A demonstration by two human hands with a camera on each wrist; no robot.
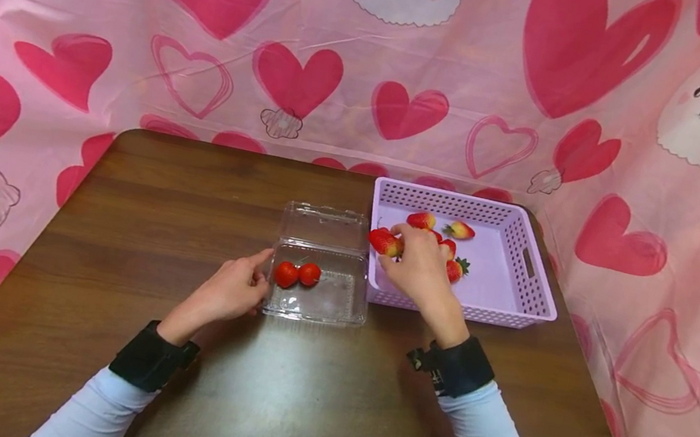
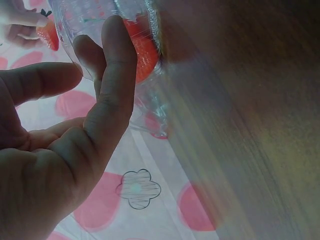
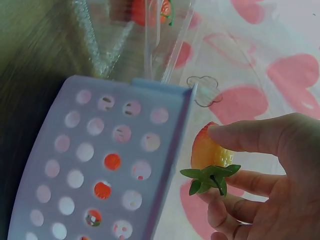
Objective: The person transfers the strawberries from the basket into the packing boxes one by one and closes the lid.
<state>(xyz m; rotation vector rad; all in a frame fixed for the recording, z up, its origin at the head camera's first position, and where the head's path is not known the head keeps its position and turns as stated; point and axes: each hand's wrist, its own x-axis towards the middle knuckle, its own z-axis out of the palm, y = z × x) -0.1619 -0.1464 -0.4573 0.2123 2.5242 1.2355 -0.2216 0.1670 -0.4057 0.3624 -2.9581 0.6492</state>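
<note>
A clear plastic clamshell box (image 1: 335, 302) lies open at mid-table with two red strawberries (image 1: 298, 273) in its near half. My left hand (image 1: 259, 273) rests against the box's left side. In the left wrist view its straight fingers (image 2: 112, 65) lie on the clear wall (image 2: 150, 100), with a strawberry (image 2: 142, 50) showing through. My right hand (image 1: 397, 246) pinches a strawberry (image 1: 386, 242) above the left rim of the lilac basket (image 1: 465, 201). The right wrist view shows the thumb and fingers round that strawberry (image 3: 207, 152), beside the basket wall (image 3: 100, 150).
Several more strawberries (image 1: 453, 230) lie in the lilac basket at the right rear of the brown table (image 1: 167, 217). A pink cloth with hearts (image 1: 298, 76) hangs behind and to both sides. The box's lid (image 1: 324, 226) lies flat behind it.
</note>
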